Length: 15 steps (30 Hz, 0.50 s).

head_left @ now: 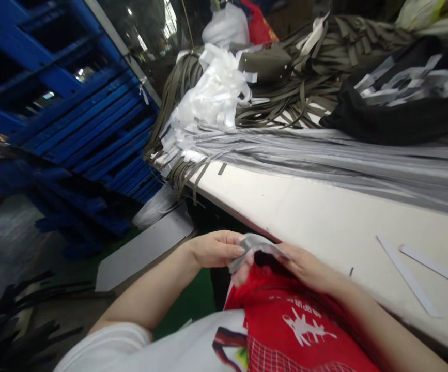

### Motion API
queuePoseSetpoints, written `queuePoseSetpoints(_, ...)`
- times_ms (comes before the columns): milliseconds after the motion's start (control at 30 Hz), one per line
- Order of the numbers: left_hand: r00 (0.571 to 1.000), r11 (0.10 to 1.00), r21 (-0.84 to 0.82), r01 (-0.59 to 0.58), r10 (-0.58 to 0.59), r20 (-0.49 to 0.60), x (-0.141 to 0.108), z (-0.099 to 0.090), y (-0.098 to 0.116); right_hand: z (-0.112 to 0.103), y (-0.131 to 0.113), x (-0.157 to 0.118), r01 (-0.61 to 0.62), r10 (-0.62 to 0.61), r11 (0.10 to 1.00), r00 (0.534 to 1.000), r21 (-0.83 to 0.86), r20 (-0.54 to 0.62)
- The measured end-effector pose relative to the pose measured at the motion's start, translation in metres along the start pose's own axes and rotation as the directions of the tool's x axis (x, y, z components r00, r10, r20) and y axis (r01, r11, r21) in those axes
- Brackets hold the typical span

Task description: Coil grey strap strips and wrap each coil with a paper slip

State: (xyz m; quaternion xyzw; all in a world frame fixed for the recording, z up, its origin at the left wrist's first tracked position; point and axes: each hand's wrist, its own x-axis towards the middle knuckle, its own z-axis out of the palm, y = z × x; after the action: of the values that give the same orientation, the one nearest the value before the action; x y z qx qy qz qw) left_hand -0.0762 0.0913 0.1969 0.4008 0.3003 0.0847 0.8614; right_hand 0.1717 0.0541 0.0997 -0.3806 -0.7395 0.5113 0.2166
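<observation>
A short grey strip with a shiny surface bends in an arch between my two hands, in front of my body at the table's front edge. My left hand pinches its left end between thumb and fingers. At the other end, my right hand has its fingers closed on the strip, though the fingertips are partly hidden. Just below hangs the red apron with white print that I wear.
The white table carries long grey strips, piled olive straps, white translucent pieces and a black cloth bag of grey pieces. Two narrow strips lie at right. Blue slatted racks stand left; a grey board lies below.
</observation>
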Motion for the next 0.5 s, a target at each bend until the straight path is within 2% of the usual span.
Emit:
queuePoseSetpoints(33,0.974,0.98,-0.046,-0.195,0.188,-0.129,0.004,0.004,0.005,0.007,-0.01,0.009,0.011,-0.015,0.998,0.998,0.056,0.058)
queuePoseSetpoints(67,0.897,0.924,-0.031,-0.381,0.361,-0.255,0.01,0.005,0.009,0.014,-0.022,0.017,0.02,-0.035,0.993,0.991,0.119,0.126)
queuePoseSetpoints(100,0.781,0.849,0.053,-0.526,0.507,-0.365,0.016,0.004,0.013,0.02,-0.034,0.022,0.021,-0.058,0.982,0.979,0.188,0.195)
queuePoseSetpoints(133,0.653,0.774,0.198,-0.601,0.619,-0.438,0.021,0.002,0.017,0.025,-0.044,0.024,0.015,-0.08,0.966,0.967,0.258,0.241)
queuePoseSetpoints(167,0.541,0.707,0.377,-0.599,0.704,-0.461,0.025,-0.002,0.019,0.026,-0.054,0.024,0.008,-0.095,0.947,0.962,0.322,0.255)
queuePoseSetpoints(200,0.468,0.639,0.559,-0.528,0.768,-0.436,0.027,-0.006,0.018,0.023,-0.061,0.023,-0.003,-0.091,0.925,0.969,0.379,0.231)
queuePoseSetpoints(233,0.45,0.566,0.711,-0.418,0.809,-0.379,0.027,-0.009,0.016,0.016,-0.065,0.021,-0.016,-0.067,0.903,0.982,0.43,0.176)
queuePoseSetpoints(267,0.48,0.488,0.816,-0.309,0.821,-0.31,0.026,-0.01,0.011,0.005,-0.067,0.021,-0.028,-0.02,0.881,0.995,0.471,0.098)
queuePoseSetpoints(300,0.541,0.423,0.876,-0.234,0.805,-0.244,0.024,-0.009,0.005,-0.008,-0.067,0.021,-0.048,0.042,0.865,0.999,0.499,0.024)
queuePoseSetpoints(367,0.663,0.375,0.906,-0.195,0.731,-0.16,0.02,-0.002,-0.008,-0.036,-0.061,0.026,-0.112,0.171,0.866,0.982,0.487,-0.077)
queuePoseSetpoints(400,0.707,0.406,0.892,-0.2,0.69,-0.155,0.019,0.003,-0.013,-0.049,-0.056,0.03,-0.14,0.215,0.893,0.968,0.428,-0.13)
queuePoseSetpoints(433,0.739,0.48,0.851,-0.212,0.649,-0.182,0.019,0.008,-0.017,-0.058,-0.053,0.033,-0.153,0.231,0.931,0.95,0.333,-0.209)
queuePoseSetpoints(500,0.798,0.718,0.651,-0.246,0.531,-0.284,0.02,0.016,-0.019,-0.066,-0.049,0.035,-0.112,0.141,0.989,0.904,0.093,-0.404)
